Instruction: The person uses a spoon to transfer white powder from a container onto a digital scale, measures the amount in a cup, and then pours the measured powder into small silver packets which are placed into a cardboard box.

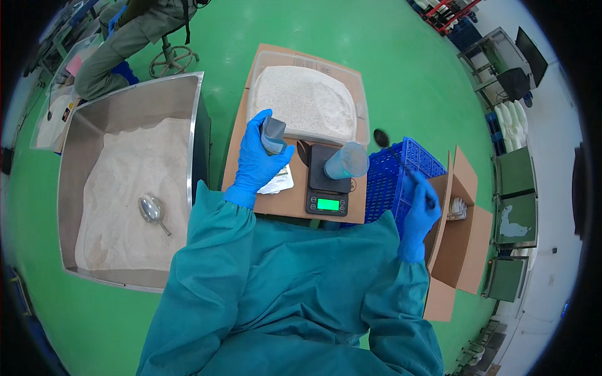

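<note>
My left hand (pixel 257 160), in a blue glove, is closed around a grey pouch (pixel 274 135) held upright above the cardboard surface. My right hand (pixel 421 210), also gloved, is raised over the blue crate and grips a black spoon (pixel 381 138) by its thin handle, which is blurred. Between my hands a translucent cup (pixel 351 161) stands on a black digital scale (pixel 318 202) with a lit green display. White packets (pixel 280 182) lie beneath my left wrist. Beyond the scale sits a clear plastic tub (pixel 362 119) of whitish granular powder (pixel 301 97).
A deep metal bin (pixel 195 135) of pale powder, with a metal scoop (pixel 150 208), stands at left. At right are a blue perforated crate (pixel 384 182) and an open carton (pixel 475 235) holding packets. Another person (pixel 125 44) sits behind the bin.
</note>
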The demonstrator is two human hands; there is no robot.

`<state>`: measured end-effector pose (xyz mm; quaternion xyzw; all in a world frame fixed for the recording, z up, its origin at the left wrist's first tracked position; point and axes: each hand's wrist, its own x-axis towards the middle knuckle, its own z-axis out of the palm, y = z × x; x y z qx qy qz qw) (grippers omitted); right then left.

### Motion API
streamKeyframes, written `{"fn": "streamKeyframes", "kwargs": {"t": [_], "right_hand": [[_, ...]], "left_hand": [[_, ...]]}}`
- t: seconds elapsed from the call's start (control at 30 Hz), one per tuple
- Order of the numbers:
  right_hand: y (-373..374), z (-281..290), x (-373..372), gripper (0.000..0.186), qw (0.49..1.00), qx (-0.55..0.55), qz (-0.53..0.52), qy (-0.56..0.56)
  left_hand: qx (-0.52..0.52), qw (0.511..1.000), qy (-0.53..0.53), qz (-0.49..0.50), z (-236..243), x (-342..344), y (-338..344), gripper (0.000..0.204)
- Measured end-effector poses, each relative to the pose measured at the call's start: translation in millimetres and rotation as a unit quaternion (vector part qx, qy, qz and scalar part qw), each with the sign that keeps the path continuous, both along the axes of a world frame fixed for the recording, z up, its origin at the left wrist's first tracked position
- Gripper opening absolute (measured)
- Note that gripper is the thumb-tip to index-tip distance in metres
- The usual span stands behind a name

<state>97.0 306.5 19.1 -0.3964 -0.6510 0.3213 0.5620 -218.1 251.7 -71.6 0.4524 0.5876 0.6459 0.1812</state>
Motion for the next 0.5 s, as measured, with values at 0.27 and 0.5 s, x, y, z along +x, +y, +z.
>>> {"fn": "streamKeyframes", "kwargs": {"t": [0.27, 0.5], "right_hand": [[164.5, -90.1, -29.1, 0.024, 0.989, -0.143, 0.018, 0.022], [177.8, -118.5, -73.5, 0.026, 0.964, -0.241, 0.097, 0.063]], "left_hand": [[-0.025, 0.998, -0.044, -0.026, 0.9, -4.3, 7.5, 0.078], [0.002, 0.999, -0.046, -0.013, -1.8, -7.8, 13.4, 0.081]]}}
